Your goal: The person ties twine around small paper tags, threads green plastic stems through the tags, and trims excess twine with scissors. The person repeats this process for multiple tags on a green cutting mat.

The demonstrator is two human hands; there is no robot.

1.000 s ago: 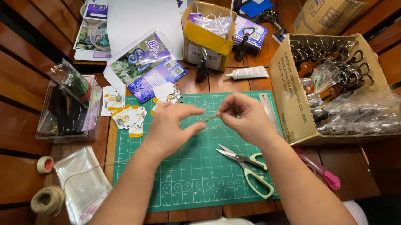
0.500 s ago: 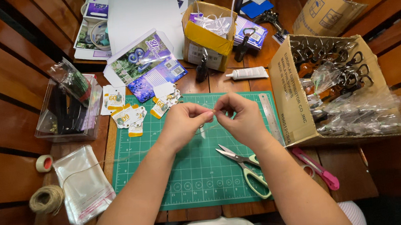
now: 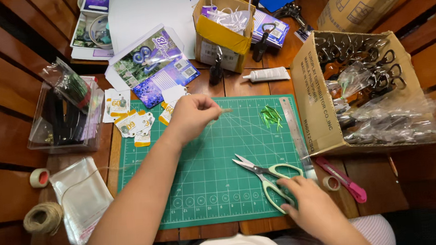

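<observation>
Left hand: the left hand (image 3: 193,116) hovers over the upper left part of the green cutting mat (image 3: 202,190), its grip pinched narrow on a thin pale strand (image 3: 226,110) that sticks out to the right of the fingertips
Right hand: the right hand (image 3: 308,203) lies at the lower right edge of the mat, fingers spread loosely and resting on the handles of the scissors (image 3: 265,174); the grip is not closed around them
Scissors: pale green handles, blades slightly apart, lying flat on the mat with the tips pointing up and left
Green bits: a small heap of green slivers (image 3: 270,116) lies on the mat's upper right, just beside the steel ruler (image 3: 295,130) along the mat's right edge
Worktop: the wooden worktop (image 3: 0,76) is made of dark slats
Left side: a clear plastic box (image 3: 64,118), small printed tags (image 3: 134,124), a clear bag (image 3: 82,196), a roll of tape (image 3: 40,177) and a ball of twine (image 3: 42,218)
Right side: an open cardboard box (image 3: 319,100) of dark metal clasps in clear bags, a pink cutter (image 3: 342,179) below it
Top: a small yellow-lined box (image 3: 222,32), a white tube (image 3: 267,74) and printed cards (image 3: 152,60)
</observation>
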